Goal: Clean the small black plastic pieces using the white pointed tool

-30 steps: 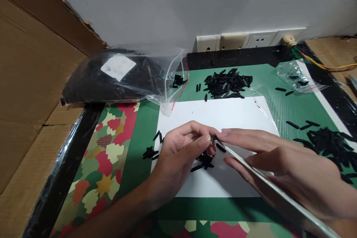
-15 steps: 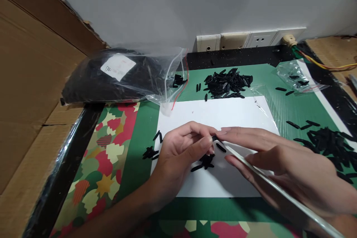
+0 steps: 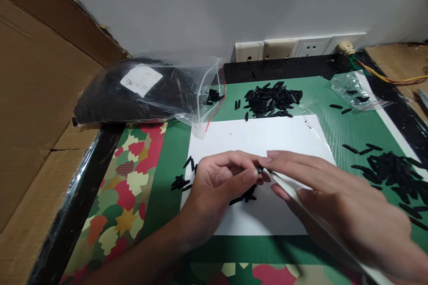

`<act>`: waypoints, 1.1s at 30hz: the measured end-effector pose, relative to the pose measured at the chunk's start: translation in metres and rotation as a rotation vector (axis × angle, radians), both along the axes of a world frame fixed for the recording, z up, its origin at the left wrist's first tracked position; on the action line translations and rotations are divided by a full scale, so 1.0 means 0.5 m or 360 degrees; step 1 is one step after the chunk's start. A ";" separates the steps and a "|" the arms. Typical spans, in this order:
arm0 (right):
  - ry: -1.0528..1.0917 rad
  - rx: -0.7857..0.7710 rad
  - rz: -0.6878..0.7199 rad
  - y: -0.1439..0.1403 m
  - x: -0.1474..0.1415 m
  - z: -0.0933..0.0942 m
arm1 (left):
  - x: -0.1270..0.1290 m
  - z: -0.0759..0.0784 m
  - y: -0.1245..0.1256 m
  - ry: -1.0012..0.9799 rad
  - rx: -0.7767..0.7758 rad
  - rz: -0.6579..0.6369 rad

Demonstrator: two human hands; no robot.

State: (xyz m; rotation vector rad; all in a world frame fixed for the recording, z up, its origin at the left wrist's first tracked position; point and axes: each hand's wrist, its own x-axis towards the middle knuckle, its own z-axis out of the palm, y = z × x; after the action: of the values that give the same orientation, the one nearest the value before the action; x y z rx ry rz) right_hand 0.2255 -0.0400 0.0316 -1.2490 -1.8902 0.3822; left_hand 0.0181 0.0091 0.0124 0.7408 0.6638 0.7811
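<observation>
My left hand (image 3: 217, 187) pinches a small black plastic piece (image 3: 259, 169) between thumb and fingers over the white sheet (image 3: 261, 140). My right hand (image 3: 334, 205) holds a thin white rod (image 3: 294, 196) whose tip meets that black piece. A few loose black pieces (image 3: 245, 196) lie on the sheet just under my fingers. More black pieces (image 3: 180, 182) sit on the green mat to the left of my left hand.
A pile of black pieces (image 3: 272, 100) lies behind the sheet, another pile (image 3: 391, 169) at the right. A clear bag full of black parts (image 3: 140, 91) lies at the back left, a small opened bag (image 3: 354, 91) at the back right. Wall sockets (image 3: 297, 46) and a cardboard wall (image 3: 36, 89) border the mat.
Both hands have drifted slightly right and toward me, still joined at the black piece. The rod's tip stays against it.
</observation>
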 end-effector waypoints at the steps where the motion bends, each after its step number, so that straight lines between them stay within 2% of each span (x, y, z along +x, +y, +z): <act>1: 0.0073 -0.0033 0.0010 0.001 -0.001 -0.004 | 0.000 0.001 0.001 -0.0019 0.0002 0.0014; 7: 0.0517 -0.0171 0.0018 0.002 -0.002 -0.014 | 0.000 0.011 0.003 -0.0127 0.0078 0.0037; 13: 0.0694 -0.0222 0.0006 -0.007 0.001 -0.001 | -0.001 0.012 0.003 -0.0146 0.0159 0.0044; 22: 0.0689 -0.0089 -0.0001 -0.007 -0.006 -0.007 | -0.005 0.005 0.002 -0.0031 0.0230 -0.0027; 29: 0.0824 -0.0172 0.0044 -0.005 -0.008 0.004 | -0.007 0.006 0.001 -0.0099 0.0228 -0.0050; 33: 0.0834 -0.0162 0.0055 -0.005 -0.007 -0.002 | -0.009 0.006 -0.001 -0.0129 0.0222 -0.0084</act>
State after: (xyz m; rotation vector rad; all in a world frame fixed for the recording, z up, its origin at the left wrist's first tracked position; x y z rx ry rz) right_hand 0.2222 -0.0425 0.0307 -1.0526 -1.4571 0.7523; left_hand 0.0138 0.0087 0.0155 0.8456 0.5186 0.8103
